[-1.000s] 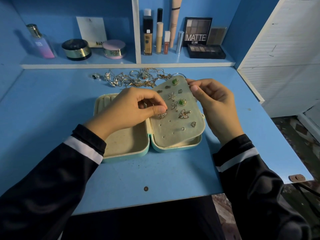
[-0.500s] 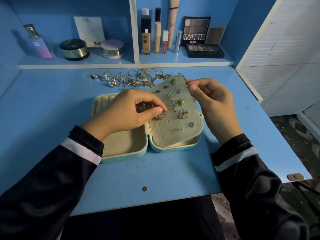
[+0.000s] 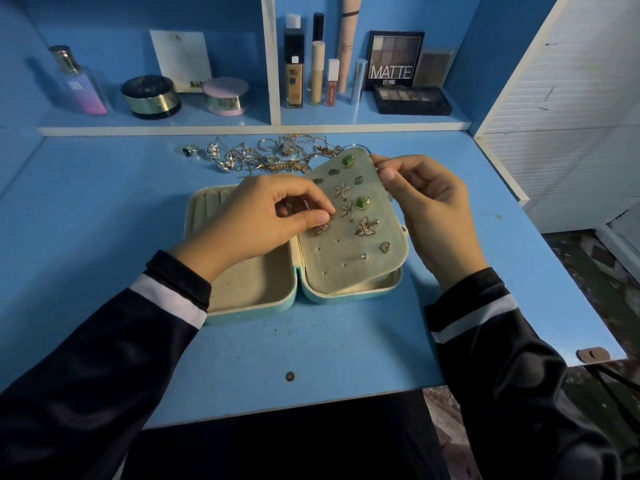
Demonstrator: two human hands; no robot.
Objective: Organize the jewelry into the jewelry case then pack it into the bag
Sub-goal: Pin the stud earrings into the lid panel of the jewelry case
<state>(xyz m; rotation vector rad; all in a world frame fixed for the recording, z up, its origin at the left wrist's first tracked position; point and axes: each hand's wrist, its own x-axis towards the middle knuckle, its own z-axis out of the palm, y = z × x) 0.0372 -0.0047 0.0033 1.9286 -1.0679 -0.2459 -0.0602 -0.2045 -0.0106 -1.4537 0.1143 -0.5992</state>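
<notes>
The jewelry case (image 3: 252, 285) is lying open on the blue tabletop (image 3: 104, 209), its two cream-lined halves sitting side by side. Over the right half, the earring panel (image 3: 349, 268) is tilting up at its far end, carrying green-stone studs, starfish shapes and a leaf-shaped piece.

The left hand (image 3: 256, 220) is reaching across the left half of the case. Its grip is narrowing to a pinch, with thumb and forefinger closing on a small sparkly earring (image 3: 320, 229) near the panel's left edge. The right hand (image 3: 433, 209) is taking the panel at its far right corner, its grip pinching the edge between thumb and fingertips.

A tangle of loose jewelry (image 3: 277, 154) is lying on the tabletop just beyond the case, with a dark-stone ring (image 3: 189, 151) sitting at its left end. On the shelf (image 3: 242, 128) behind, a perfume bottle (image 3: 81, 84), jars, tubes and an eyeshadow palette (image 3: 394, 60) are standing in a row.
</notes>
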